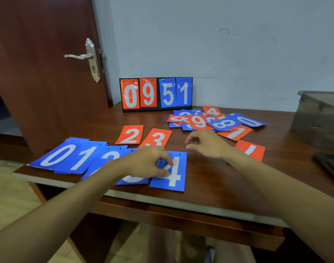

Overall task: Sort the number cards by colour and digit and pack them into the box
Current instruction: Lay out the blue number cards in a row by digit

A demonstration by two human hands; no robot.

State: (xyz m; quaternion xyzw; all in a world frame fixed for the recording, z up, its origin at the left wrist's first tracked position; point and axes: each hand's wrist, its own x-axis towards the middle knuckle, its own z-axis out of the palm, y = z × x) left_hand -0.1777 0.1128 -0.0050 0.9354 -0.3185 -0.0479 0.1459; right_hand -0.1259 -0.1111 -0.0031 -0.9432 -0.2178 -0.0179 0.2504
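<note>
Two hands over a table (209, 188). Left hand (147, 164): curled fingertips on blue 4 (173, 173); pinch or mere touch cannot be told. Right hand (206, 144): loosely curled, holding nothing, above the bare wood. Five blue cards, 0–4, white digits, overlap in a row (71, 158) along the near edge. Behind them lie orange 2 (130, 134) and orange 3 (158, 137). One mixed pile (209, 120) lies farther back, and one box (318, 118) stands at far right.

Single head-worn view — wide-angle, facing forward and down over the table (219, 179) toward the wall (219, 44); near table edge close below.
</note>
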